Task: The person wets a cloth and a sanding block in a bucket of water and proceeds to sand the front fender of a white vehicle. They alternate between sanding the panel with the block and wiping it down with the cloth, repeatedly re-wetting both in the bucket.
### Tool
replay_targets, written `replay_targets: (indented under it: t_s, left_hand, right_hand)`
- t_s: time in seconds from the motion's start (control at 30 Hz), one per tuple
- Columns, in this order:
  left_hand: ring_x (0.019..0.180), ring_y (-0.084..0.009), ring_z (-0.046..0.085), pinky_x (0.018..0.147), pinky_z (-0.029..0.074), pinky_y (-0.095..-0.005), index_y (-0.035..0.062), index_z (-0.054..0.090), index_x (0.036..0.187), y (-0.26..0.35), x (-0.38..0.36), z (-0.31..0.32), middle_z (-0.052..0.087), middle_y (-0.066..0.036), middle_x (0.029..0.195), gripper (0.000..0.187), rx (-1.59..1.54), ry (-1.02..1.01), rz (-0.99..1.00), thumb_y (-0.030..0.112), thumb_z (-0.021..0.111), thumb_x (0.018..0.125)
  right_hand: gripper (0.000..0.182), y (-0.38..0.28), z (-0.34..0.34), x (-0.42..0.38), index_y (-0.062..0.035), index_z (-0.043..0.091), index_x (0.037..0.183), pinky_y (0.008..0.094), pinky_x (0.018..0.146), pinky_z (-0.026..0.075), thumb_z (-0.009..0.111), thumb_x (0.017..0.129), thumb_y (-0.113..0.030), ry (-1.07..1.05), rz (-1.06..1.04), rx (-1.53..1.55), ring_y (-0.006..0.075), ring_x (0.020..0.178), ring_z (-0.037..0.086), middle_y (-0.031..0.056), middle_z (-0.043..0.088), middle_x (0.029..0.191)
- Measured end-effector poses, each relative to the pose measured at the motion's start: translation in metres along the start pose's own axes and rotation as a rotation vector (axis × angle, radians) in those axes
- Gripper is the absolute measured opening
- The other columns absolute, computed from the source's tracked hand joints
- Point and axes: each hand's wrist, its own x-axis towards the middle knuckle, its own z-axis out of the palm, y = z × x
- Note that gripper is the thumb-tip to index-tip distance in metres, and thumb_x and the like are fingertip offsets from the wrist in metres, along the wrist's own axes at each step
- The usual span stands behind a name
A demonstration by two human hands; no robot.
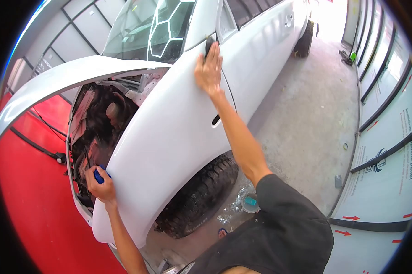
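Landmark: white front fender (169, 121). Its long axis runs obliquely, front end at lower left, rear end at upper right against the white door (260, 68).

Right hand (208, 73): palm down on the rear upper corner of the fender, arm reaching across the fender's outer face. Fingers extended, lying close side by side with slight gaps, pointing away from the wearer toward the windshield (169, 34); thumb stands apart on the side nearer the hood. Under the fingers, a small black piece (210, 44), partly covered, located at the fender's rear upper corner near the door seam. Visible part is longer than wide; long axis close to the line of the fingers, exposed end pointing away from the wearer. Exact shape hidden by the hand.

Left hand (101, 188): at the front inner edge of the fender, beside the open engine bay (107, 112). Fingers curled, gripping a blue object (99, 177) between them and the thumb. Which way the blue object points: cannot tell, mostly covered. Whether this hand touches the fender: unclear.

Surroundings: white hood (55, 82) raised on the engine-bay side of the fender; black tire (199, 198) below the fender, within its wheel arch; round container (249, 210) on the floor beyond the tire, holding something turquoise.
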Motion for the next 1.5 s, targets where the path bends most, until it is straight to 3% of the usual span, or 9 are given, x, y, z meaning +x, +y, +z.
replay_targets:
  t_s: [0.27,0.4,0.63,0.77,0.97,1.1,1.27,1.37,1.5]
  left_hand:
    - [0.084,-0.0391,0.064,0.078,0.051,-0.0453,-0.0039,0.063,0.099,0.0,0.002,-0.001,0.063,-0.018,0.091,0.013,0.005,-0.01,0.011,0.008,0.061,0.097]
    - [0.084,-0.0387,0.064,0.077,0.052,-0.0451,-0.0038,0.064,0.099,0.0,0.001,-0.001,0.063,-0.018,0.092,0.013,-0.001,0.003,0.014,0.009,0.061,0.097]
    - [0.084,-0.038,0.064,0.077,0.052,-0.0444,-0.0046,0.064,0.099,0.0,0.002,-0.002,0.064,-0.018,0.092,0.013,-0.002,0.005,0.03,0.008,0.06,0.098]
    - [0.085,-0.038,0.064,0.079,0.052,-0.0447,-0.0041,0.064,0.1,0.0,0.0,-0.002,0.064,-0.018,0.093,0.014,-0.015,-0.018,-0.004,0.009,0.06,0.098]
    - [0.086,-0.0389,0.065,0.081,0.052,-0.0455,-0.0041,0.065,0.101,-0.003,-0.001,-0.002,0.066,-0.018,0.094,0.016,0.003,-0.012,0.011,0.011,0.061,0.099]
    - [0.086,-0.0386,0.065,0.08,0.052,-0.0457,-0.0033,0.066,0.101,-0.004,-0.001,-0.002,0.066,-0.018,0.093,0.015,-0.029,-0.011,0.011,0.011,0.062,0.098]
    - [0.086,-0.0375,0.066,0.079,0.052,-0.0452,-0.0018,0.066,0.101,-0.004,0.0,-0.002,0.067,-0.016,0.093,0.014,-0.033,-0.003,0.003,0.011,0.062,0.099]
    - [0.086,-0.0366,0.066,0.079,0.053,-0.0445,-0.0009,0.067,0.1,0.0,0.002,-0.004,0.067,-0.016,0.093,0.013,-0.041,-0.014,-0.011,0.011,0.062,0.098]
    - [0.085,-0.0368,0.067,0.078,0.054,-0.0429,-0.0011,0.067,0.101,-0.004,0.0,-0.003,0.066,-0.016,0.095,0.012,-0.069,-0.002,0.0,0.009,0.065,0.096]
  right_hand:
    - [0.078,-0.008,-0.012,0.041,0.0075,0.009,0.165,0.0624,0.128,0.003,0.044,0.108,-0.034,-0.065,0.082,0.031,0.0467,0.161,0.004,0.0259,0.013,0.173]
    - [0.08,0.002,-0.004,-0.064,0.012,0.011,0.163,0.0607,0.129,0.004,0.047,0.106,-0.033,-0.06,-0.086,-0.112,0.047,0.161,0.001,0.0276,0.008,0.174]
    - [0.082,-0.018,-0.003,0.024,0.0187,0.013,0.159,0.0595,0.129,0.002,0.042,0.108,-0.038,-0.004,-0.041,-0.011,0.0446,0.162,0.0,0.0311,0.008,0.172]
    - [0.074,-0.041,0.002,-0.118,0.0082,0.014,0.164,0.0644,0.128,0.0,0.038,0.109,-0.035,-0.13,-0.212,-0.059,0.0422,0.162,-0.001,0.027,0.009,0.174]
    - [0.074,-0.032,0.0,0.001,0.0045,0.015,0.166,0.0639,0.128,0.0,0.043,0.109,-0.034,0.014,-0.059,-0.12,0.0404,0.163,0.003,0.018,0.012,0.176]
    - [0.074,-0.075,0.019,-0.145,0.003,0.018,0.166,0.0646,0.128,0.004,0.048,0.107,-0.031,-0.047,-0.218,-0.099,0.0416,0.162,0.007,0.016,0.015,0.176]
    - [0.069,-0.036,0.01,-0.035,0.001,0.018,0.167,0.0626,0.129,0.004,0.04,0.11,-0.032,0.022,-0.109,-0.152,0.0404,0.162,0.008,0.0154,0.017,0.176]
    - [0.072,-0.049,0.028,-0.048,0.0101,0.018,0.163,0.0535,0.131,-0.002,0.035,0.11,-0.036,0.088,-0.091,-0.121,0.0414,0.162,0.006,0.027,0.014,0.173]
    - [0.08,-0.092,0.023,-0.165,0.0124,0.018,0.163,0.0518,0.132,0.001,0.045,0.105,-0.035,-0.174,-0.325,-0.091,0.0431,0.162,0.007,0.0305,0.013,0.172]
